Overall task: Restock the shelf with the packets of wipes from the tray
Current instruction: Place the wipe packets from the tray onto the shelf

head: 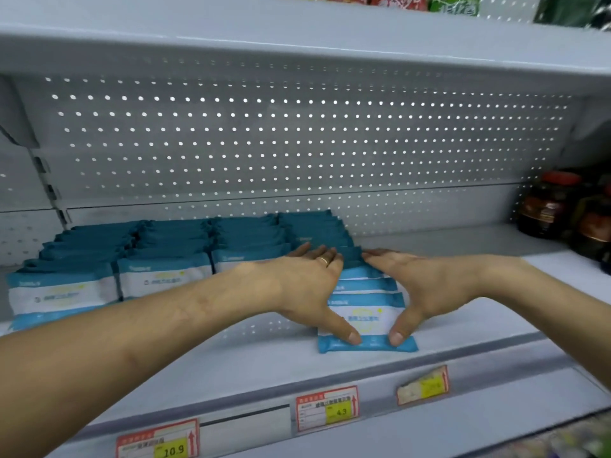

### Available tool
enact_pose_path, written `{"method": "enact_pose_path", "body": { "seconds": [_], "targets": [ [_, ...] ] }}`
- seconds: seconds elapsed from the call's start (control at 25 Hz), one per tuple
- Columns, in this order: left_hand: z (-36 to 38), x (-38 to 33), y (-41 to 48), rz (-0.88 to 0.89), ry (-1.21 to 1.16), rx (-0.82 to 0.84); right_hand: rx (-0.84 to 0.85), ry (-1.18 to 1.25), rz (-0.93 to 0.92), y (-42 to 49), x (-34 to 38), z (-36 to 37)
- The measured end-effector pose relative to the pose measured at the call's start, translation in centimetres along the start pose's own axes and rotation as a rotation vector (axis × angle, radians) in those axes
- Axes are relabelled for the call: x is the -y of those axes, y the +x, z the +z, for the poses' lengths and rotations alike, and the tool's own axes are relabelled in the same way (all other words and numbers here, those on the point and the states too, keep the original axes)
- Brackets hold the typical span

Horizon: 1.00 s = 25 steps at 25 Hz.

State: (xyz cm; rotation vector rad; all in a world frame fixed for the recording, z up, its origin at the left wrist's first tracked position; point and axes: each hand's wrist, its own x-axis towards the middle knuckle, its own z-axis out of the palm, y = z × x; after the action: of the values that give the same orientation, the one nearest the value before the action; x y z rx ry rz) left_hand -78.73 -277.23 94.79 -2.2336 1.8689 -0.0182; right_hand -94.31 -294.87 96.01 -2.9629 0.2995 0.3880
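Squarely between left grip and right grip, packets of wipes

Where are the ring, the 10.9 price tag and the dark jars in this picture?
ring (pixel 322 260): head view, on the gold band's top.
10.9 price tag (pixel 172 451): head view, on its yellow number patch.
dark jars (pixel 542 209): head view, on the left jar's label.

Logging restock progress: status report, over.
Hands open: left hand, right hand flanking fourth row of packets, thumbs on front packet. Three rows stand left of it. Jars far right, apart.
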Motion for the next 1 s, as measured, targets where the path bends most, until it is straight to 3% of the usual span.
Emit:
{"method": "enact_pose_path", "body": {
  "seconds": [0.2, 0.52, 1.0],
  "targets": [
    [-0.1, -0.5, 0.7, -0.027, 0.032, 0.081, -0.007, -0.001, -0.015, 0.7, -0.9, 1.2],
    [-0.7, 1.9, 4.6, -0.176, 0.115, 0.069, -0.207, -0.08, -0.014, 5.6, -1.9, 0.1],
    [0.2, 3.7, 7.1, -0.278, 0.174, -0.106, -0.36, -0.112, -0.016, 9.2, -1.7, -0.6]
  ]
}}
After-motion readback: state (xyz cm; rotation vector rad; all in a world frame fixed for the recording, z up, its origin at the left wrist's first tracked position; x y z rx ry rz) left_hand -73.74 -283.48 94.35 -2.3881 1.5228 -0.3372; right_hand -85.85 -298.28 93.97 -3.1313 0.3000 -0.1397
